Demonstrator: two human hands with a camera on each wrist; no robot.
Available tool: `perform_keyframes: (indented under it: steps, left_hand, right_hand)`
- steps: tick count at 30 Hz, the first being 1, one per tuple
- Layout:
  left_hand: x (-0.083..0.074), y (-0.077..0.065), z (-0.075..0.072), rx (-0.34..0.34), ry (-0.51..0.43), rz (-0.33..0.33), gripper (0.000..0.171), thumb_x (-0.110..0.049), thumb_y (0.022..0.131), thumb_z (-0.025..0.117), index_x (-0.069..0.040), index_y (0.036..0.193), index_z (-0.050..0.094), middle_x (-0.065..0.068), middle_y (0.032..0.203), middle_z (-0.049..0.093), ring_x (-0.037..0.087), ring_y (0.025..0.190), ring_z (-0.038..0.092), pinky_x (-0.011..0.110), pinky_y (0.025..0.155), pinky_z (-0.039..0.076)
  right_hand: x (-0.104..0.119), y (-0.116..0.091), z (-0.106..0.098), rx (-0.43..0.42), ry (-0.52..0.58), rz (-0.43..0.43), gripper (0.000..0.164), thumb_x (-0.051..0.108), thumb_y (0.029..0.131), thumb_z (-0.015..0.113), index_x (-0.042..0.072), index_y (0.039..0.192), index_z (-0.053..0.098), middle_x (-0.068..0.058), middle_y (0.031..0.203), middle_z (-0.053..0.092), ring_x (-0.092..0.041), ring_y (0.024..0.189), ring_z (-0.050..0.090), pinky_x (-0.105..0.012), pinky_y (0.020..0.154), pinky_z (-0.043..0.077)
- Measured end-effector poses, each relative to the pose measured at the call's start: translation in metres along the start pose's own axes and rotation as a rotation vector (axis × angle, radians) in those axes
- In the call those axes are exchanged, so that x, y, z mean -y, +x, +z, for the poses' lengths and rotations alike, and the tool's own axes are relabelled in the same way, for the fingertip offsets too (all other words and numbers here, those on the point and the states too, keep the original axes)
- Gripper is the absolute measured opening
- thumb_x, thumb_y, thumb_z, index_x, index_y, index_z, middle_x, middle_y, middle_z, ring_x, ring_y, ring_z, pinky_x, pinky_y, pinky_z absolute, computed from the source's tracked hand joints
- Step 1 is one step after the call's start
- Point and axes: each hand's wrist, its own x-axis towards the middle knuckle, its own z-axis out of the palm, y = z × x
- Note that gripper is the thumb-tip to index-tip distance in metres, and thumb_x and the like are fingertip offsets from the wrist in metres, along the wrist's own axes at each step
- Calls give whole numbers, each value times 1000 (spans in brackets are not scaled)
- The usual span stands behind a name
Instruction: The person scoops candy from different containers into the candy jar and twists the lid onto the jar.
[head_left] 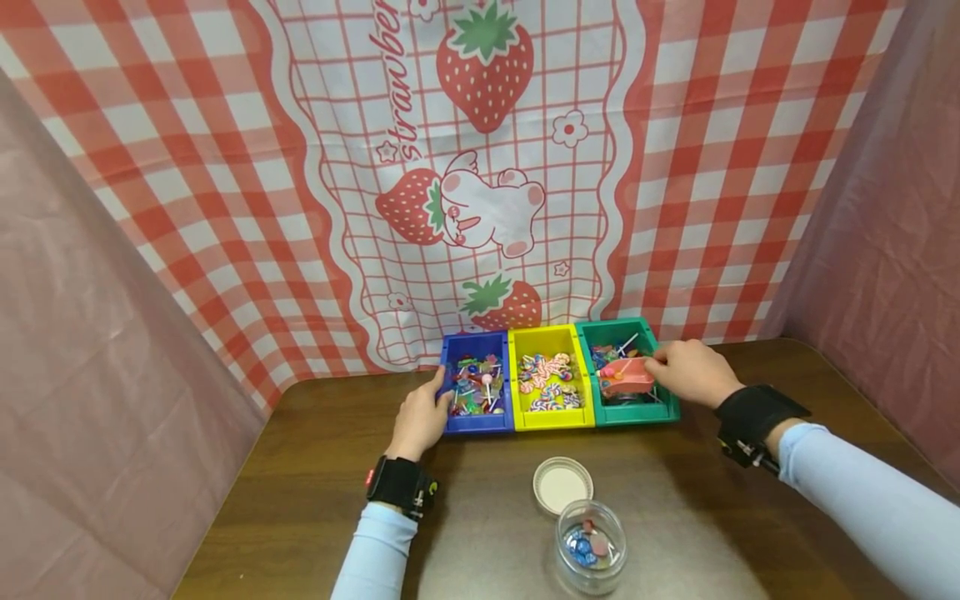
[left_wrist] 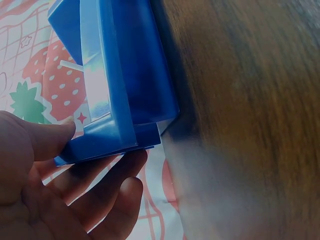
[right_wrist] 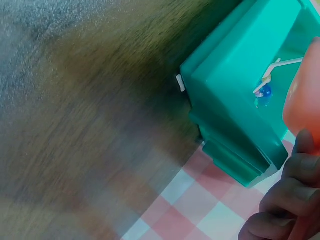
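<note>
My right hand (head_left: 693, 372) holds a coral-pink scoop (head_left: 628, 379) by its handle over the green bin (head_left: 637, 414). Some small candy pieces lie in the scoop, and lollipops and other sweets are in that bin, partly hidden beneath it. At the other end of the row, my left hand (head_left: 418, 421) grips the side wall of the blue bin (left_wrist: 107, 130), thumb on the rim and fingers against the outside. The blue bin contains mixed wrapped candies and lollipops. Between them, the yellow bin (head_left: 553, 419) contains swirl-patterned lollipops and candies.
A clear jar (head_left: 591, 542) with some blue and pink candies stands at the front of the wooden table (head_left: 315, 492). Its round whitish lid (head_left: 562, 487) lies just behind it. A checked strawberry cloth (head_left: 487, 150) hangs behind the bins.
</note>
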Motion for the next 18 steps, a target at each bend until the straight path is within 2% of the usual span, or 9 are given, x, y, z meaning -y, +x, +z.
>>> perform_keyframes:
  steps: [9,18]
  left_hand:
    - [-1,0,0,8,-2,2,50,-23,100,62,-13,148,50,19,136,59,40,115,61,57,88,49]
    - [-2,-2,-3,3,2,4,50,-23,100,61,-12,148,51,19,135,59,41,114,61,58,88,48]
  right_hand:
    - [2,-14,-7,-16,79,-24,44,26,99,56,15,57,50,4,54,36,-15,50,36,-30,50,27]
    - [11,-30,-12,-9,195,-59,43,32,101,57,11,64,60,6,56,38,-14,52,39,-28,52,28]
